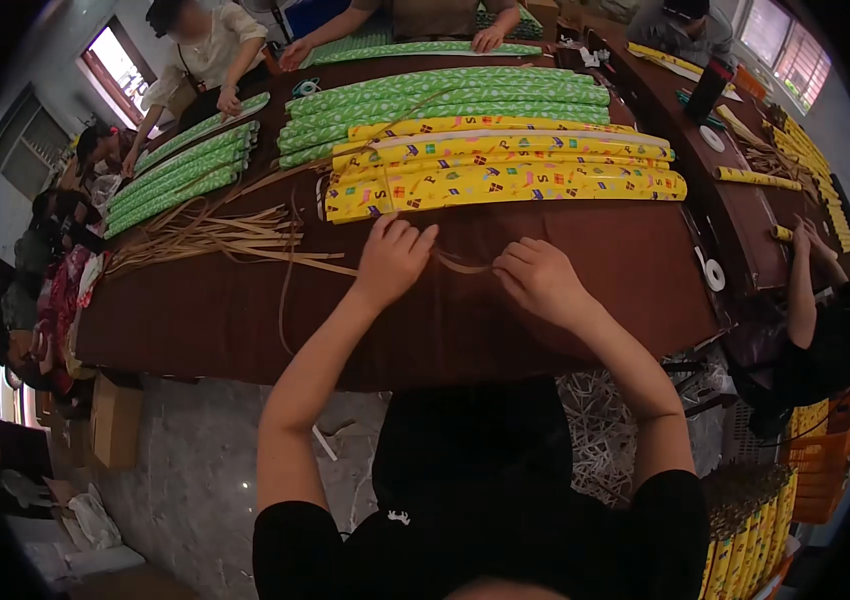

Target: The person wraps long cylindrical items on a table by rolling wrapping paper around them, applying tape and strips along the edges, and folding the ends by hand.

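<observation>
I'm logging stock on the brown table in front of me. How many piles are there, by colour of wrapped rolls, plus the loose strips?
Yellow roll pile: 1
Green roll piles, centre, left, far edge: 3
Tan strip heap: 1
Total: 5

Both bare arms are reaching forward, elbows bent and forearms angling inward. The left hand [392, 257] is lying palm down, fingers curled and pinching at the tips. The right hand [537, 279] is resting near it, knuckles up, its fingers pinching toward the left.
</observation>
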`<state>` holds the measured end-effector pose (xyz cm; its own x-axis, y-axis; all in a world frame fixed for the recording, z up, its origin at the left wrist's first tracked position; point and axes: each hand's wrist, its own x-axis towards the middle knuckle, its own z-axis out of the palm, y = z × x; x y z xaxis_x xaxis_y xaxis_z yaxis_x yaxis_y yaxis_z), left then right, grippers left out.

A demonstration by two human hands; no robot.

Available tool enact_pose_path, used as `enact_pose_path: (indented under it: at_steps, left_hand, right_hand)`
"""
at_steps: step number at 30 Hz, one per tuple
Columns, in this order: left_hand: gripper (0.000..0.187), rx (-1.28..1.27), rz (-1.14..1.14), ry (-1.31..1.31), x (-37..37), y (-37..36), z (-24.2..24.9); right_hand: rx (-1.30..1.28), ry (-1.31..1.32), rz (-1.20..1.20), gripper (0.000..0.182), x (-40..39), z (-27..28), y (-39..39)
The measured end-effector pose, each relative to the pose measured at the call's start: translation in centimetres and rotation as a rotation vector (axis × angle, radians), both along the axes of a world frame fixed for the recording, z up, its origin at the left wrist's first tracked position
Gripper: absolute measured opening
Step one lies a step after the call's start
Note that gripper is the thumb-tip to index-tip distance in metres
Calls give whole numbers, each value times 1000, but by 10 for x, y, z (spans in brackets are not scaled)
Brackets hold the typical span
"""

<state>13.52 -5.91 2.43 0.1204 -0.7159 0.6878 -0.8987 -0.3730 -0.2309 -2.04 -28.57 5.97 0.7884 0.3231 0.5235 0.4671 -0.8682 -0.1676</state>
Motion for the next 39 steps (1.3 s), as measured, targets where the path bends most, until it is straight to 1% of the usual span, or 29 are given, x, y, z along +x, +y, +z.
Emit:
enact_pose_path:
  at_steps: [1,3,4,6,7,8,9,10,11,12,14,15,17,19,21,22,23,25,26,28,30,31,33,34,36,37,38,39]
  left_hand:
    - [22,36,33,-27,12,17,-1]
    - [19,58,118,-103,48,56,-7]
    - [18,44,172,-153,69,75,-5]
    - [23,149,675,-98,103,104,11]
    - [30,137,810,-80,126,121,18]
    - [37,125,946,-61,148,141,22]
    - [49,184,1071,20,171,167,18]
    - [62,242,1196,106,175,174,25]
    - [76,357,1259,399,179,183,33]
    - [76,360,1257,389,186,180,33]
    - [79,359,1322,278,199,169,30]
    - [70,247,1115,351,194,148,47]
    - [62,204,707,400,182,97,67]
    - [49,93,349,606,161,36,65]
    - [42,134,93,892,152,-19,62]
    - [35,65,-13,841,149,-38,50]
    - [35,70,-33,842,152,-53,45]
    - [36,139,58,973,161,-83,43]
    - [38,128,132,1074,166,-89,47]
    - [37,181,209,622,222,-84,18]
    - [35,256,407,633,241,-79,26]
    - [35,265,398,629,244,-75,29]
    - [35,163,454,607,243,-66,32]
    - [35,176,452,603,234,-66,34]
    - [36,165,398,556,214,-70,37]
    - [38,145,258,586,200,-74,34]
    - [40,124,110,620,183,-79,30]
    - [47,240,-23,512,153,-84,33]
  right_hand:
    - [2,-6,-3,18,4,0,3]
    - [98,-196,-121,37,17,1,14]
    - [104,-205,-129,37,23,0,22]
    - [200,-315,-61,51,34,-4,41]
    - [165,-349,-41,48,38,-11,51]
    - [196,-302,0,48,42,-22,60]
    - [227,-253,41,48,45,-34,67]
    - [248,-160,80,47,47,-42,72]
    - [252,-165,77,47,47,-48,72]
    - [294,-141,94,45,46,-50,72]
    - [341,-124,107,44,47,-55,71]
    - [351,-82,117,41,49,-58,69]
    - [362,-43,119,38,50,-59,67]
    - [363,21,146,31,49,-59,68]
    - [362,-18,163,30,48,-62,68]
    - [357,-54,191,29,48,-64,67]
    - [353,-55,172,29,47,-64,65]
    - [376,-53,174,28,48,-65,62]
    - [378,-68,170,27,49,-66,61]
    - [394,-79,158,27,51,-72,60]
    - [397,-65,177,26,52,-72,60]
    - [402,-69,166,26,52,-71,61]
    - [382,-61,211,26,52,-71,64]
    - [394,-64,204,26,51,-70,64]
    - [382,-77,34,21,49,-68,65]
    - [394,-81,15,21,52,-71,65]
    - [469,-76,-120,19,57,-74,63]
    - [531,-72,-264,17,60,-75,57]
